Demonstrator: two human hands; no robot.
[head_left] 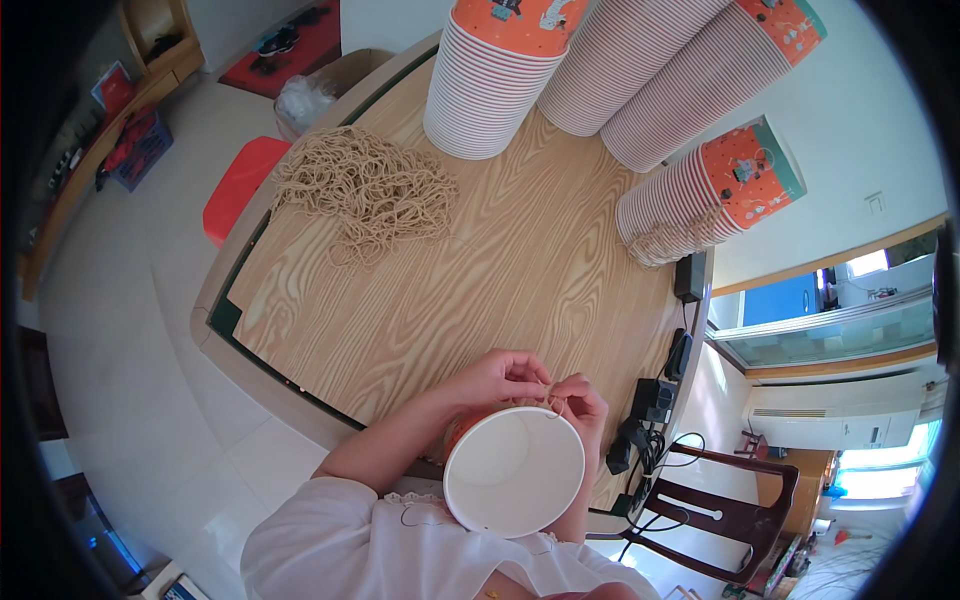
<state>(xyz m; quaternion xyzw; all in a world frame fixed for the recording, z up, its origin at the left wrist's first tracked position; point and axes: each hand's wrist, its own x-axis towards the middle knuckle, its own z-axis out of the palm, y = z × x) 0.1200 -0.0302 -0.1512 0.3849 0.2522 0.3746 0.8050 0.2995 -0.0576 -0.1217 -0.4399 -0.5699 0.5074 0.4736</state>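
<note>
A white paper tub (512, 472) with an orange outside leans against my body at the table's near edge, its mouth facing up toward me. At its far rim, a thin tan cord (555, 405) forms a small loop. My left hand (508, 379) pinches the cord from the left, with the forearm running along the tub's side. On the other side, my right hand (584, 402) is closed with thumb and finger on the same cord, next to the rim. The fingertips nearly meet, and part of the cord is hidden behind them.
A tangled heap of tan cord (365, 190) lies at the table's far left. Tall stacks of paper tubs (495, 85) stand at the back. One shorter stack (690, 195) at right has cords draped over it. Black adapters and cables (655, 400) line the right edge.
</note>
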